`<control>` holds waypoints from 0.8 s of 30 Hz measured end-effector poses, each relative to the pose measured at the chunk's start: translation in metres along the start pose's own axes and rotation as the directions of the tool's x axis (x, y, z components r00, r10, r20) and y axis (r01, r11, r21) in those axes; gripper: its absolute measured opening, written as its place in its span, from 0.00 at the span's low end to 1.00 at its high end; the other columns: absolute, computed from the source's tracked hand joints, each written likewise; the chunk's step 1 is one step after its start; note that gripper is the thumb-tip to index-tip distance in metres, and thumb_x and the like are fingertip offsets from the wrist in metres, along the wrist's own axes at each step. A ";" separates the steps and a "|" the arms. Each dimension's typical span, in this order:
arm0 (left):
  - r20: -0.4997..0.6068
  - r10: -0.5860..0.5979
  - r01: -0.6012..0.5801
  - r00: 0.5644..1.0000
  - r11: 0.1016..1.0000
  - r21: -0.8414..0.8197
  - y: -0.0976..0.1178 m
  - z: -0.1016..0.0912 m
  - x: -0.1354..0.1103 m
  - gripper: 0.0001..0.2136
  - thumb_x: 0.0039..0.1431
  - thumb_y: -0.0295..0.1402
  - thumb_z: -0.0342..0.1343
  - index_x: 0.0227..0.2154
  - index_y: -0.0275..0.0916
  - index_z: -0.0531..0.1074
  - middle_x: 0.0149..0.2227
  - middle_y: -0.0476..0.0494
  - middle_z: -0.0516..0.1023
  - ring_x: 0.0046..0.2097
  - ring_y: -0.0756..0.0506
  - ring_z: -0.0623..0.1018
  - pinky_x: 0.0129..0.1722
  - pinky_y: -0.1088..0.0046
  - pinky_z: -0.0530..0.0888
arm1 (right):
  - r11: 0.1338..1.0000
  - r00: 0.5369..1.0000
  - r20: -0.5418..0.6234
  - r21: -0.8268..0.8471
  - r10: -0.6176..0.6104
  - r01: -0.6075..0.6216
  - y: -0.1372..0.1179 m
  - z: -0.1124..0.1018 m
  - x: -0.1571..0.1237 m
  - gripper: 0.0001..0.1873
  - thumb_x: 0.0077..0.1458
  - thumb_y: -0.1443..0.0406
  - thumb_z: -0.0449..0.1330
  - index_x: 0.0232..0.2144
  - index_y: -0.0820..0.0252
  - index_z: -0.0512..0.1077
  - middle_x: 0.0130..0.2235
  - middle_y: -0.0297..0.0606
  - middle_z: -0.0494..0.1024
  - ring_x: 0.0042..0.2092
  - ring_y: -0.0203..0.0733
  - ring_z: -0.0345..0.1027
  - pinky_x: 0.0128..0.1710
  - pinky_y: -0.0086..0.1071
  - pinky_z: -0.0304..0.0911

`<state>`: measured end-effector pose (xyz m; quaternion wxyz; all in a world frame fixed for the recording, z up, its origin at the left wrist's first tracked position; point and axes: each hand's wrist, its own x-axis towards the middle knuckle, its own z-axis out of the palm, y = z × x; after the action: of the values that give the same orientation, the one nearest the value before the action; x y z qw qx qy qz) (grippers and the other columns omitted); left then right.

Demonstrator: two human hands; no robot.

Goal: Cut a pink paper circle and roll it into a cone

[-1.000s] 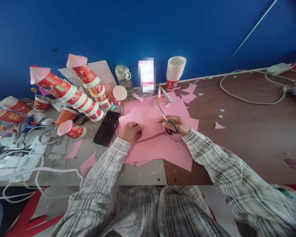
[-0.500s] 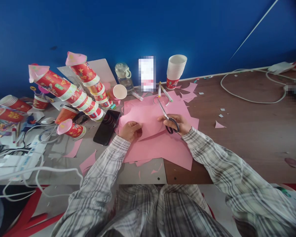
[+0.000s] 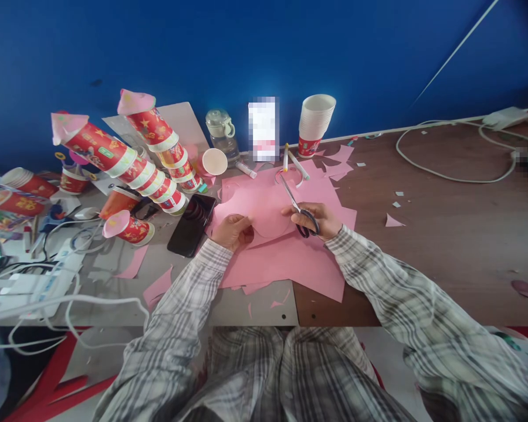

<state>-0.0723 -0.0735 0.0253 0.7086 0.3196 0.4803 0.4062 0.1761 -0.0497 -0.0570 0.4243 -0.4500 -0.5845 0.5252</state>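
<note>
My left hand (image 3: 234, 232) pinches the left edge of a pink paper sheet (image 3: 266, 214), which has a faint curved line on it. My right hand (image 3: 314, 221) is closed around the black handles of a pair of scissors (image 3: 294, 199); the blades point up and away, over the paper. The right fingertips also touch the sheet's right side. Beneath lie larger pink sheets (image 3: 290, 266). Just past the scissors' tip are a roll of tape (image 3: 295, 177) and two markers (image 3: 286, 158). A black phone (image 3: 191, 225) lies left of my left hand.
Stacked red paper-cup towers with pink cone tops (image 3: 127, 167) stand at the left. A water bottle (image 3: 222, 138), an upright lit screen (image 3: 264, 129) and a cup stack (image 3: 314, 126) line the back. A power strip (image 3: 39, 281) with cables is at far left; pink scraps (image 3: 393, 221) lie about.
The view has shifted very slightly. The pink sheet between my hands has tilted a little, so its curved line shows more clearly; both hands keep their grip.
</note>
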 end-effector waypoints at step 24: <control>-0.075 0.017 -0.008 0.997 0.993 0.120 -0.004 0.002 0.003 0.16 0.28 0.36 0.65 0.11 0.34 0.62 0.10 0.55 0.59 0.13 0.54 0.61 0.12 0.77 0.57 | 0.999 0.999 0.034 -0.034 -0.004 0.005 -0.003 0.000 -0.002 0.41 0.45 0.27 0.86 0.38 0.55 0.93 0.43 0.47 0.95 0.43 0.52 0.82 0.46 0.46 0.81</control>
<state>-0.0690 -0.0733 0.0210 0.6666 0.3489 0.5286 0.3930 0.1766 -0.0517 -0.0542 0.4077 -0.4469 -0.6014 0.5219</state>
